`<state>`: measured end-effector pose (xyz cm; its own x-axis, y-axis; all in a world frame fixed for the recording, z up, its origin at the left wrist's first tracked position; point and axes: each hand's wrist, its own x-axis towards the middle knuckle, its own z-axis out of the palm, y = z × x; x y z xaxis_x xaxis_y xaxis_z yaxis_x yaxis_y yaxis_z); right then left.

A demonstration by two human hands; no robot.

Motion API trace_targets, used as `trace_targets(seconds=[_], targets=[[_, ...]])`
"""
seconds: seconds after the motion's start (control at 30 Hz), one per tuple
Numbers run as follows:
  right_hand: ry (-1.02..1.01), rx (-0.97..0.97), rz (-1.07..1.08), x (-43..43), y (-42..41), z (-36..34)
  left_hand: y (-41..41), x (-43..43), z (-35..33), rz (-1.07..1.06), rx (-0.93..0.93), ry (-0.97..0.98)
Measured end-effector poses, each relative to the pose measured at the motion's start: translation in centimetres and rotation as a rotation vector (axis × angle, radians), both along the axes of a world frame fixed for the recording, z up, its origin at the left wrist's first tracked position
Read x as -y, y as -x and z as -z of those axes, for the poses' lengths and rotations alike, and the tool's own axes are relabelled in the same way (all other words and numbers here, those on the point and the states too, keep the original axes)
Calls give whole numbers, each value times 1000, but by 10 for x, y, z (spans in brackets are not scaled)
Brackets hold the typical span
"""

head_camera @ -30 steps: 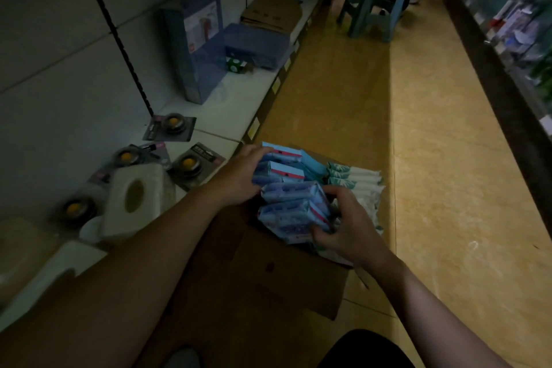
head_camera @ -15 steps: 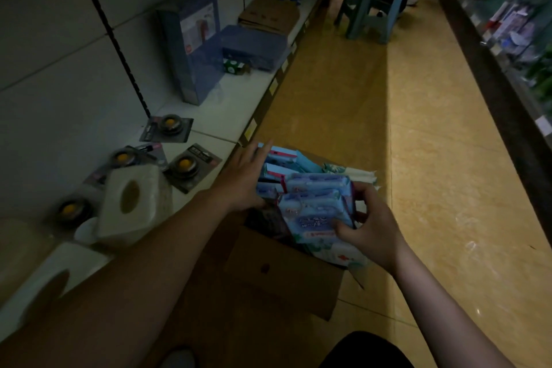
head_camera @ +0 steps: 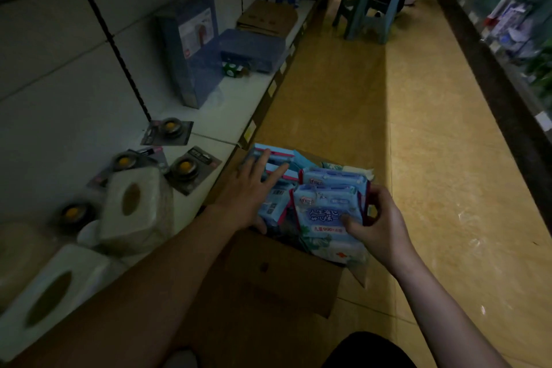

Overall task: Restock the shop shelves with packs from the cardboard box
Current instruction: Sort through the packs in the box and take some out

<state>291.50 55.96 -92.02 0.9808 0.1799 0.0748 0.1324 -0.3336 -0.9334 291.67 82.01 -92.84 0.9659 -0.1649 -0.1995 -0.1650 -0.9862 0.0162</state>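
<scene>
The cardboard box (head_camera: 283,272) stands open on the floor, just beside the low shelf (head_camera: 215,125), and it is full of packs. At the box's right side the right hand (head_camera: 379,224) grips two blue packs (head_camera: 325,209), with the thumb on the front and the fingers curled behind them. At the box's far left corner the left hand (head_camera: 248,188) lies flat on the other packs (head_camera: 280,158), with its fingers straight and spread.

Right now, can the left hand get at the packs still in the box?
Probably yes. The left hand lies flat on those packs, holding nothing; the box is open on top, and the right hand has its grip on a separate bundle alongside.
</scene>
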Motion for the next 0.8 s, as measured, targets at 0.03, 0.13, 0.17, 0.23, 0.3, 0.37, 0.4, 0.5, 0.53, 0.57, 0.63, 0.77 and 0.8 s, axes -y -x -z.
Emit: trace_targets(seconds=[0.03, 0.13, 0.17, 0.23, 0.3, 0.37, 0.4, 0.5, 0.53, 0.57, 0.63, 0.77, 0.8], targets=[[3, 4, -4, 0, 0, 0, 0, 3, -1, 9, -4, -8], [4, 8, 8, 0, 0, 1, 1, 5, -2, 16, -12, -7], [5, 9, 7, 0, -1, 0, 1, 4, -3, 18, -14, 2], [11, 15, -5, 1, -1, 0, 1, 0, -5, 34, -11, 18], [16, 22, -19, 2, -1, -1, 3, -5, -9, 58, 1, -7], [15, 23, -23, 3, 0, -2, 6, -11, -13, 75, 12, -34], [16, 20, -20, 4, -1, -2, 8, -13, -17, 89, 25, -18], [13, -13, 3, 8, -2, -5, 17, -8, -31, 119, 147, 195], [3, -34, 8, 11, -2, -6, 18, -2, -36, 98, 189, 301], [-11, -66, 2, 13, -1, -8, 19, 6, -40, 72, 199, 406], [-20, -114, -47, 18, -1, -11, 19, 26, -47, 40, 109, 586], [45, -116, -164, 23, 0, -13, 14, 65, -47, 102, -56, 563], [73, -107, -175, 24, 0, -13, 12, 71, -44, 106, -68, 545]])
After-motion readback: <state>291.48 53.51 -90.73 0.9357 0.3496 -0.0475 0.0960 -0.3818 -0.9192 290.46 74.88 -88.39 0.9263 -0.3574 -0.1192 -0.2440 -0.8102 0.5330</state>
